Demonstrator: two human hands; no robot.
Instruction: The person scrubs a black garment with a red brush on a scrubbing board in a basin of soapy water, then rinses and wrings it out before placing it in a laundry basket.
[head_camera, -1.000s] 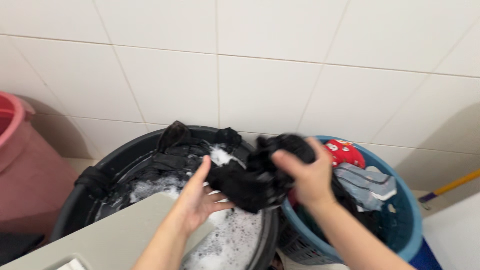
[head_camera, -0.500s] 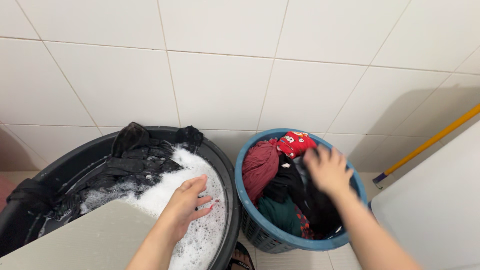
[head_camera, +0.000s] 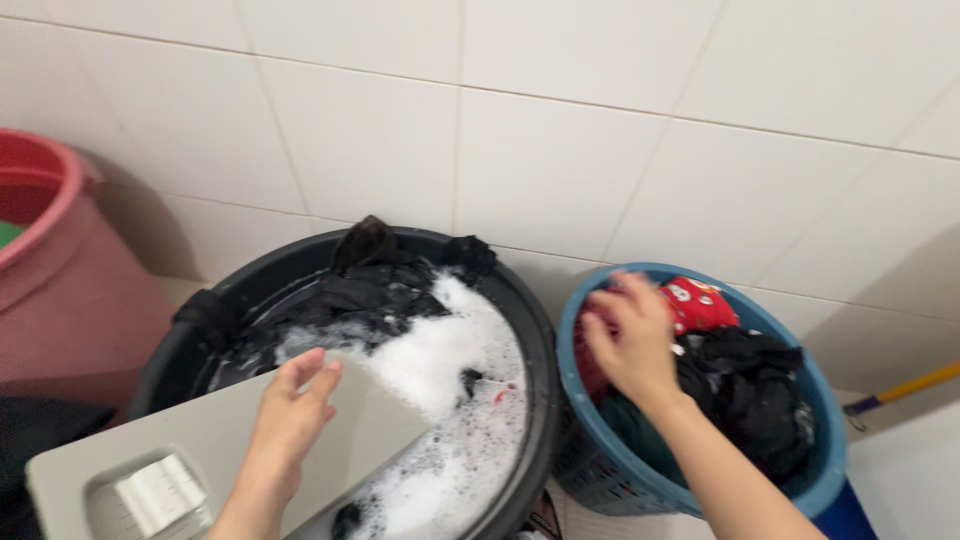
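Observation:
My left hand (head_camera: 288, 425) lies flat on a grey washboard (head_camera: 190, 445) that leans over a black tub (head_camera: 543, 350). The hand holds nothing. The tub is full of white foam (head_camera: 455, 350), with black clothes (head_camera: 370, 285) draped over its far rim. My right hand (head_camera: 630, 340) reaches into the left part of a blue laundry basket (head_camera: 822, 405), fingers bent down onto the clothes; a grip cannot be made out. Next to that hand lie a red printed cloth (head_camera: 700, 305) and a heap of black garments (head_camera: 755, 390).
A pink bucket (head_camera: 60, 290) stands at the left against the white tiled wall (head_camera: 540, 170). A white ridged block (head_camera: 160, 490) sits in a recess of the washboard. A yellow broom handle (head_camera: 915, 383) leans at the right, above a white surface (head_camera: 910, 480).
A second ago both hands held a black garment over the tub's edge; it now lies in the basket. My left hand moved from the foam onto the washboard. The view swung left.

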